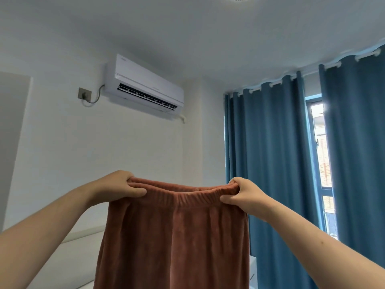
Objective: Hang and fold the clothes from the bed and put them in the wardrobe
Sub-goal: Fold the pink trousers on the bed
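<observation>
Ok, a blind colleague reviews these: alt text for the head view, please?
Two hands, left hand and right hand, hold up rust-brown trousers by the elastic waistband. Behind are a white wall, an air conditioner and blue curtains.

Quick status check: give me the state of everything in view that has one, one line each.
Trousers: held up by the waistband, spread flat, hanging down, not yet folded.
Left hand: grips the waistband's left end.
Right hand: grips the waistband's right end.
Curtains: mostly drawn, with a gap showing the window.
Air conditioner: vent flap open; running or not, cannot tell.
Plug: in the wall socket.
</observation>
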A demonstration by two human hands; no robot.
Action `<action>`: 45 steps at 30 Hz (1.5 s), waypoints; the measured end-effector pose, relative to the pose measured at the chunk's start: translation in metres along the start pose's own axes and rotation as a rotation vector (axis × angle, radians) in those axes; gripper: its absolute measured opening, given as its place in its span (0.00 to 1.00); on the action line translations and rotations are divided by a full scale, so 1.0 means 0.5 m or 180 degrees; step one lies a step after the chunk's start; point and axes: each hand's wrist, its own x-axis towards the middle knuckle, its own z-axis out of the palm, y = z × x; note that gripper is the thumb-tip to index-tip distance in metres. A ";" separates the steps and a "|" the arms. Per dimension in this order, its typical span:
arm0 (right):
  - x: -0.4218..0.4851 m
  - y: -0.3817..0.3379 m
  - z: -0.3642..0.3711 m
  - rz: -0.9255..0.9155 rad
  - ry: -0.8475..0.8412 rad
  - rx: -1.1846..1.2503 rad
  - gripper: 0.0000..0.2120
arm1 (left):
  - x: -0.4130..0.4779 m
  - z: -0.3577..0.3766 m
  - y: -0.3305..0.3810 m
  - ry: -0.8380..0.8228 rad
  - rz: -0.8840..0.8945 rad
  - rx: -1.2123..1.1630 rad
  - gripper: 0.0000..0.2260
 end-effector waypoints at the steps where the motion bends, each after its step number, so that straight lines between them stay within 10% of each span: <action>1: 0.005 -0.003 0.000 -0.0049 0.0088 -0.0028 0.08 | -0.008 -0.008 -0.004 -0.0212 0.0022 -0.0307 0.13; 16: 0.059 -0.027 0.001 -0.0167 0.0470 0.0644 0.12 | -0.031 -0.031 -0.039 -0.0392 0.0058 -0.1326 0.37; 24: 0.068 -0.008 -0.009 -0.0017 0.0499 0.1004 0.09 | -0.041 -0.052 -0.057 -0.1088 0.0018 -0.1168 0.14; 30: 0.066 0.011 -0.004 0.0169 0.0166 0.1153 0.08 | -0.047 -0.027 -0.098 -0.0560 0.0002 -0.1533 0.17; 37: 0.058 0.032 0.021 0.1061 -0.1221 0.1695 0.12 | -0.071 0.005 -0.193 -0.1250 -0.0314 -0.2178 0.30; 45: 0.113 0.164 0.168 0.1489 -0.1635 0.1468 0.09 | -0.044 0.128 -0.342 -0.1227 -0.0924 -0.2338 0.37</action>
